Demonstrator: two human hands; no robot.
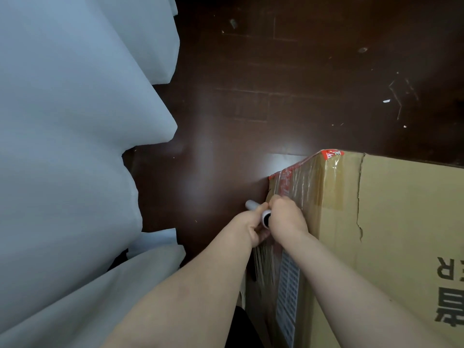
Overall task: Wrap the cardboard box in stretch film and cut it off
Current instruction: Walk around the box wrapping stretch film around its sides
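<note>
Both forearms lead me to my left hand (pixel 253 228) curled round the stretch film roll (pixel 261 214) and my right hand (pixel 286 217) pinching thin, clingy film (pixel 303 184) just beyond its fingertips against the stiff cardboard box (pixel 391 222) edge, so I'd judge 2 firm grips on the rigid core safest

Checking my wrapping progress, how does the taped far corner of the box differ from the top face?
The far corner is glossy and wrinkled under clear film or tape, with red printed tape along its edge; the top face is bare matte cardboard with black print and a torn seam. Both belong to the same brown cardboard box.
</note>
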